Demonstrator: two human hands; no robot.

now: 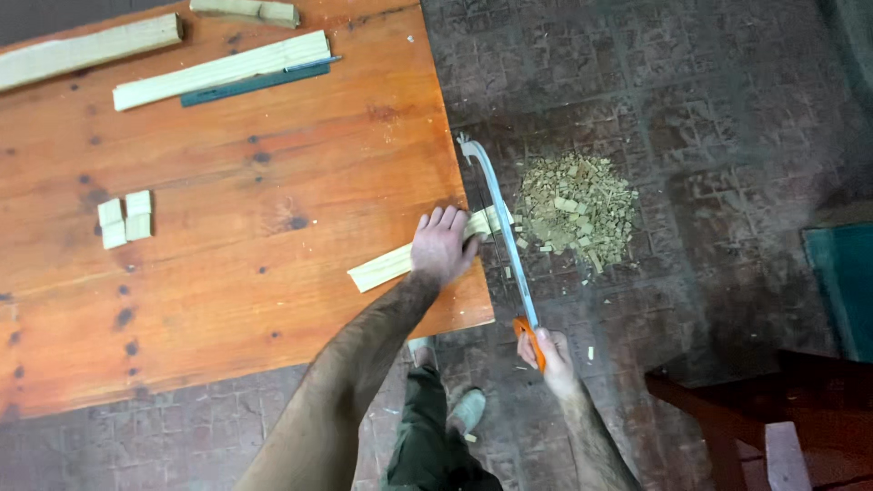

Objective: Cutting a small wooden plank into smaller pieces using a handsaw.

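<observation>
My left hand (442,244) presses flat on a pale wooden strip (386,265) that lies across the right edge of the orange-brown wooden table (227,300); the strip's end sticks out past the edge. My right hand (546,350) grips the orange handle of a bow saw (498,214), its blade resting across the overhanging end of the strip just right of my left fingers.
Two small cut blocks (125,218) sit at the table's left. Longer wooden strips (218,70), a dark ruler (250,85) and a pen lie at the far side. A heap of sawdust and offcuts (575,209) covers the tiled floor. A dark wooden piece (773,418) stands at lower right.
</observation>
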